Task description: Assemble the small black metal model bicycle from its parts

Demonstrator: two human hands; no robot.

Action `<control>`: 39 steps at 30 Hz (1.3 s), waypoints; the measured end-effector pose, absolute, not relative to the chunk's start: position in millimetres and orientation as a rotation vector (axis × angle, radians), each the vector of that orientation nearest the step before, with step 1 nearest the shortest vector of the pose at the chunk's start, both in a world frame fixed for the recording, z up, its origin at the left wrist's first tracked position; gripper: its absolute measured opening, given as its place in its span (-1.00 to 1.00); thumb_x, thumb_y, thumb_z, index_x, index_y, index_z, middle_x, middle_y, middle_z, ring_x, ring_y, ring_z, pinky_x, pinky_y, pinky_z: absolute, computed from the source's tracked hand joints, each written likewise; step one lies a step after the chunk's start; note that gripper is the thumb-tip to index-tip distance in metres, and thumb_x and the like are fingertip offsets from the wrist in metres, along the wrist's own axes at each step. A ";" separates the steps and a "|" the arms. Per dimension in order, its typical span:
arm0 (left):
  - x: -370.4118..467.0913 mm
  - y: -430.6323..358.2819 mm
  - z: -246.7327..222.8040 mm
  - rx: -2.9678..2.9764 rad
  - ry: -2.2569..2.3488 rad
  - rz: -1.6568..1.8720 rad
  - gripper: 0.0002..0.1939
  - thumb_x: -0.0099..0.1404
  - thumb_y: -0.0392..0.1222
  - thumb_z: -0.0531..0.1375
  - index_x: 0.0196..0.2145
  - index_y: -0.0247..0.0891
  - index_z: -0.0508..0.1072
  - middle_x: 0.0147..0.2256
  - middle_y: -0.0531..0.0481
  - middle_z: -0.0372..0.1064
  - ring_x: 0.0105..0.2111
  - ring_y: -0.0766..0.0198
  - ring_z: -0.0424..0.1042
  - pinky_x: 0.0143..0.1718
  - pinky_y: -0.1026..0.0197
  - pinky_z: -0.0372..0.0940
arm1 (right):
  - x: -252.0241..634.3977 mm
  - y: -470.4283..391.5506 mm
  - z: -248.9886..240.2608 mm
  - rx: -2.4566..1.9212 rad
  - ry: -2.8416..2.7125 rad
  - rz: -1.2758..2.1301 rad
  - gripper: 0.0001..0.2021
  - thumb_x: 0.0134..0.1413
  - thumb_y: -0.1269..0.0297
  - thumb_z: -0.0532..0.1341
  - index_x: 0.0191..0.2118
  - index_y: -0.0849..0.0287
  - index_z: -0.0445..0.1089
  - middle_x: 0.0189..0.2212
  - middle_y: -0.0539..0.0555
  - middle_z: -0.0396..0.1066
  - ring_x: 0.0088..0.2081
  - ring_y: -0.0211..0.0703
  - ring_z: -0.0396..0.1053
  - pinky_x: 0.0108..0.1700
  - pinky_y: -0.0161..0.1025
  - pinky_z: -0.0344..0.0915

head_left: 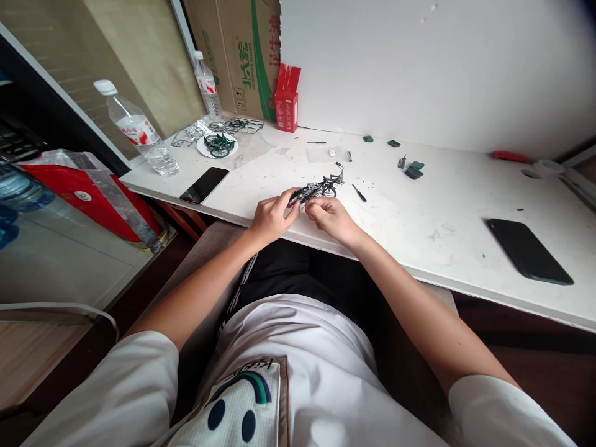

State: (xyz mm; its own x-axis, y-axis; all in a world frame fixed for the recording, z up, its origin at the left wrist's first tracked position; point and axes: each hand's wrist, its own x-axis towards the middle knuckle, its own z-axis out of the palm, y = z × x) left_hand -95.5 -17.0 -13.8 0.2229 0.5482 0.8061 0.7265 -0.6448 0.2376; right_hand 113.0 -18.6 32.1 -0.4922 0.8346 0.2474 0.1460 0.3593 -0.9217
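Observation:
A small black model bicycle [328, 184] is held just above the table's front edge, its handlebar end pointing away to the right. My left hand [274, 215] grips its near end between thumb and fingers. Against its lower side, my right hand [331, 218] is closed in a pinch; whatever sits between those fingertips is hidden. Just right of the model lies a short dark screwdriver-like tool [359, 193], with tiny dark bits close by. Further back are a clear plastic piece [321, 154] and another thin tool [317, 142].
A white plate [200, 148] carries a green model bicycle [218, 145], with part frames [242, 126] behind. Bottles [142, 133], a phone [205, 185] and a red box [286, 102] stand or lie leftward. Green pieces [414, 171] and a black phone-like slab [528, 249] lie right.

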 end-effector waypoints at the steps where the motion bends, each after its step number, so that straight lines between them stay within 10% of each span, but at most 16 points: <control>1: -95.8 -16.4 -14.7 -2.320 -1.224 -1.393 -0.60 0.65 0.01 0.12 0.19 -0.29 0.57 -0.10 -0.21 0.73 -0.17 0.13 0.75 -0.01 0.21 0.58 | 113.4 -17.7 30.6 -0.860 -1.846 1.210 -0.45 0.29 -0.26 0.23 -0.48 0.04 0.09 -0.53 -0.08 -0.02 -0.44 -0.24 -0.03 -0.39 -0.23 0.01; 17: -88.1 -13.3 -27.2 -2.508 -1.267 -1.568 -0.59 0.66 -0.02 0.12 0.26 -0.30 0.52 0.01 -0.26 0.71 -0.10 0.11 0.76 0.03 0.18 0.62 | 116.3 -17.5 31.5 -0.922 -1.530 1.669 -0.49 0.20 -0.08 0.41 -0.51 0.07 0.16 -0.51 -0.11 0.01 -0.51 -0.34 -0.14 -0.52 -0.31 -0.17; 39: -79.1 -23.0 -23.8 -2.577 -1.359 -2.062 -0.54 0.56 0.05 0.26 0.24 -0.29 0.56 0.01 -0.25 0.71 -0.08 0.07 0.75 0.04 0.15 0.62 | 111.1 -5.9 3.4 -0.910 -1.886 0.954 -0.27 0.31 -0.55 0.14 -0.31 0.15 0.49 -0.48 0.00 0.34 -0.42 -0.17 0.20 -0.28 -0.15 0.17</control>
State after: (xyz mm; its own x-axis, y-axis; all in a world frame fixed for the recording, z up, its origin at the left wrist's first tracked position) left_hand -79.1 -23.0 -23.8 0.0859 0.7647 0.6386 0.2855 -0.6330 0.7196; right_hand 111.1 -5.9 3.4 -0.4062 0.8492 0.3375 0.2311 0.4528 -0.8612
